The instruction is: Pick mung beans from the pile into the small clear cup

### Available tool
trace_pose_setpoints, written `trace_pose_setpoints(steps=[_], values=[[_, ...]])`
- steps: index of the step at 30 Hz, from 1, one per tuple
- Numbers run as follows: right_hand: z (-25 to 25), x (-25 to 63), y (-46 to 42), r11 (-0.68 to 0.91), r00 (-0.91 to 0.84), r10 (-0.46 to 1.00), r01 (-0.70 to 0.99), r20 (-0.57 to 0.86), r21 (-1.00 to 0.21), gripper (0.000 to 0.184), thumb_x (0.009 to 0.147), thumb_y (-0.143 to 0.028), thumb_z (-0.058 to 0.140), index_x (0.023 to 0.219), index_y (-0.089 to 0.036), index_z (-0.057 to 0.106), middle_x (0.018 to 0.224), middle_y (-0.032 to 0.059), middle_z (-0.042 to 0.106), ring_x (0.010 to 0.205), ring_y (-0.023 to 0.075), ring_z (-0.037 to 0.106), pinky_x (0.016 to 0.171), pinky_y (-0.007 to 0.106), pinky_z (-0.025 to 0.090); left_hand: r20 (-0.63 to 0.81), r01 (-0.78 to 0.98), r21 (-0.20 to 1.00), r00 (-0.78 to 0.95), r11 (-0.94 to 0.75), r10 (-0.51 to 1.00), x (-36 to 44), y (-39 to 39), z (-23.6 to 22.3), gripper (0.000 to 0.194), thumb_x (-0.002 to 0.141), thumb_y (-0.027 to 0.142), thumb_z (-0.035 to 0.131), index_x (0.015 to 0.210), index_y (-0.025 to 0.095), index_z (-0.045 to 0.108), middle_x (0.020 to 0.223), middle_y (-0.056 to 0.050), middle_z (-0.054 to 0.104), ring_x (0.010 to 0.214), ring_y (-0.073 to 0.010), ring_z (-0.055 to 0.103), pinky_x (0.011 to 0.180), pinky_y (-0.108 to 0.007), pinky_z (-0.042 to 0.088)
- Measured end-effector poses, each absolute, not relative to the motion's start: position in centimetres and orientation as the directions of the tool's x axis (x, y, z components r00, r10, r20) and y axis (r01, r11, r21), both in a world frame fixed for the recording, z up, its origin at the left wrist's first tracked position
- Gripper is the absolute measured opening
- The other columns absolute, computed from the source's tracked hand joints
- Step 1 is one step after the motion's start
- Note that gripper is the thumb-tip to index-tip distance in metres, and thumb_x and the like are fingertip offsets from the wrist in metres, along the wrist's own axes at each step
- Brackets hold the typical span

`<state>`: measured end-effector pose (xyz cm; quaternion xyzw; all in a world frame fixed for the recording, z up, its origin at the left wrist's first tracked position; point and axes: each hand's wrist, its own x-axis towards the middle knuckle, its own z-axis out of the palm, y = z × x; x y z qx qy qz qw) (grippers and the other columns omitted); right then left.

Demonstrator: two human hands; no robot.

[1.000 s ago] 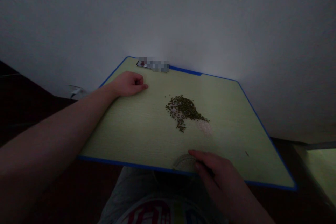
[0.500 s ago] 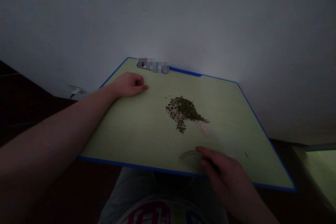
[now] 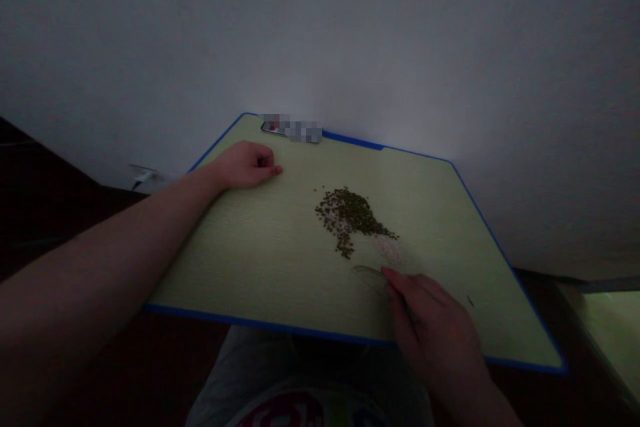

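Observation:
A heap of small dark green beans [image 3: 357, 210], mung beans by their look, lies on the pale table. Whitish grains [image 3: 389, 248] show beside and among them. Held in the closed fingers of my right hand [image 3: 430, 323] is a thin, shiny spoon [image 3: 367, 270]. Its blurred, partly see-through head is just on the near side of the heap, and the fingers cover its handle. My left hand [image 3: 247, 165] rests on the table at the far left, curled into a loose fist with nothing visible in it.
The table [image 3: 240, 247] has a blue rim and stands against a grey wall [image 3: 350, 33]. A phone [image 3: 290, 130], partly pixelated, leans at its back edge. A small dark sliver [image 3: 471, 301] lies to the right. A plugged-in white charger [image 3: 144, 177] shows on the wall at left.
My right hand has moved forward with the spoon, bringing it closer to the heap. My left hand has stayed in place, and the heap looks the same.

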<state>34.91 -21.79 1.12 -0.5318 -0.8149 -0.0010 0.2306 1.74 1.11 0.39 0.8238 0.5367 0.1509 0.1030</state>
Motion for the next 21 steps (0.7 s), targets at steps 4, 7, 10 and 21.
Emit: trace_pose_setpoints(steps=[4,7,10,21], values=[[1.3,34.7,-21.5,0.458,-0.349,0.850,0.860,0.395,-0.225,0.026,0.091,-0.014,0.047,0.110,-0.014,0.065,0.090,0.0098,0.072,0.080,0.0210,0.067,0.070,0.034,0.058,0.129,0.857,0.322,0.380,-0.402,0.916,1.8,1.1,0.5,0.038,0.077,0.053,0.050,0.065,0.017,0.057,0.055,0.001,0.052,0.056,-0.0121,0.043,0.057,-0.027,0.028],[1.1,33.7,-22.0,0.534,-0.432,0.803,0.828,0.410,-0.174,0.027,0.090,-0.012,0.047,0.110,-0.011,0.065,0.086,0.0100,0.072,0.074,0.0206,0.067,0.067,0.033,0.058,0.128,0.854,0.318,0.390,-0.411,0.912,1.7,1.2,0.5,0.037,0.077,0.052,0.050,0.065,0.018,0.056,0.056,0.001,0.051,0.055,-0.0119,0.043,0.056,-0.027,0.028],[0.5,32.1,-22.8,0.616,-0.538,0.735,0.784,0.413,-0.074,0.028,0.087,-0.007,0.048,0.109,-0.010,0.065,0.094,0.0111,0.073,0.079,0.0233,0.067,0.070,0.037,0.058,0.130,0.858,0.311,0.387,-0.408,0.913,1.8,1.2,0.4,0.038,0.077,0.053,0.050,0.065,0.018,0.054,0.056,0.002,0.050,0.054,-0.0115,0.043,0.055,-0.026,0.027],[0.2,28.3,-22.8,0.537,-0.509,0.801,0.844,0.315,-0.001,0.050,0.065,0.000,0.056,0.114,-0.005,0.065,0.094,0.0158,0.069,0.074,0.0257,0.062,0.057,0.037,0.057,0.110,0.856,0.338,0.378,-0.392,0.919,2.0,0.9,0.7,0.038,0.078,0.053,0.049,0.063,0.018,0.052,0.054,0.002,0.049,0.053,-0.0107,0.043,0.054,-0.025,0.029]])
